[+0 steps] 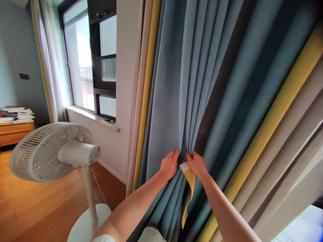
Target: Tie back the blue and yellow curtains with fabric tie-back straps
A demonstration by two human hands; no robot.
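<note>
A blue-grey curtain [168, 84] is bunched into narrow folds at the middle of the head view. My left hand [170, 165] is closed on the left side of the bunch, its fingertips partly hidden in the cloth. Close beside it, my right hand [197, 164] is closed at the right side of the folds. A yellow tieback strap [189, 183] with a whitish end patch hangs down from under the right hand's fingers. The strap's lower end dangles freely. Below both hands the cloth fans out again.
A white standing fan [78, 153] is at the left on the wooden floor [32, 198]. Behind it are a dark-framed window [94, 67] with a sill [92, 117], and books [24, 113] on a wooden cabinet [17, 132]. More curtain folds with yellow and beige bands [272, 121] hang at the right.
</note>
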